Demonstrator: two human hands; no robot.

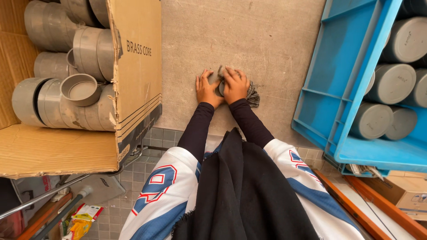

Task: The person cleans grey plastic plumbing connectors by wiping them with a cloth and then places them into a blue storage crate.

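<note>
Head view, looking down at a grey concrete surface (267,40); both hands meet near its middle, well apart from the containers at either side.

Left hand (206,90): laid on the concrete with fingers spread and loosely curved, its inner edge touching a small grey pipe fitting (219,87); whether those fingers actually grip the fitting cannot be told.

Right hand (235,85): placed over the top of the fitting, fingers curled down around it in a grasp; a checked cloth (253,95) shows beneath and beside this hand, bunched on the concrete at the wrist side.

The fitting sits between the two hands, largely covered; only a dark round opening and a sliver of grey rim can be seen; its full shape cannot be judged.

Surroundings: to the person's left, an open cardboard box (138,66) lying on its side, packed with grey pipe couplings (80,91); to the right, a blue plastic crate (342,84) holding grey round end caps (393,82) set in rows; a second cardboard carton (411,195) at lower right; tiled floor (151,151) below the concrete edge; a metal bar (53,191) at lower left.

Clothing: dark long sleeves, a white jersey with blue and red markings, a black cloth draped down the front.
</note>
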